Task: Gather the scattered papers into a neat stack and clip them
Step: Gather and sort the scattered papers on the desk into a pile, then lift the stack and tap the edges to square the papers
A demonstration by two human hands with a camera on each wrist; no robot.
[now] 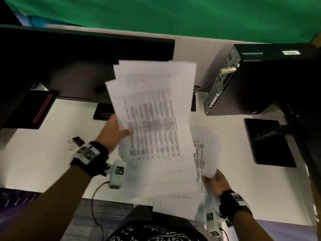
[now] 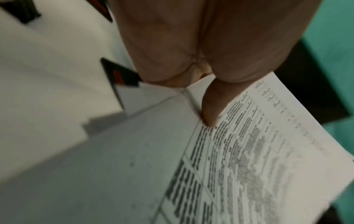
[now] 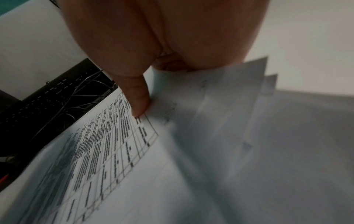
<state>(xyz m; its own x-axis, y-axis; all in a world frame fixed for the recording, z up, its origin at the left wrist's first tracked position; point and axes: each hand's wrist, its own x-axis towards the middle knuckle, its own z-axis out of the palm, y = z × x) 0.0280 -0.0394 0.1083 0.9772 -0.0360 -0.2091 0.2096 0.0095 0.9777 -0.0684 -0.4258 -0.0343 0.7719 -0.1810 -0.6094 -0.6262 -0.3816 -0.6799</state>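
A fanned bundle of printed papers (image 1: 152, 122) is lifted above the white desk (image 1: 43, 162). My left hand (image 1: 118, 131) pinches its left edge, thumb on top of the printed table (image 2: 249, 159). My right hand (image 1: 214, 182) pinches a smaller set of sheets (image 1: 203, 153) at their near right corner, thumb pressed on the top sheet (image 3: 107, 144). Another sheet (image 1: 173, 204) lies flat at the desk's front edge. A black binder clip (image 1: 77, 140) with wire handles lies on the desk left of my left wrist.
A dark monitor (image 1: 83, 66) stands at the back left, with black stand bases (image 1: 40, 108) below it. A black computer case (image 1: 257, 79) sits at the back right, and a black pad (image 1: 267, 143) lies on the right. A green cloth (image 1: 173, 14) hangs behind.
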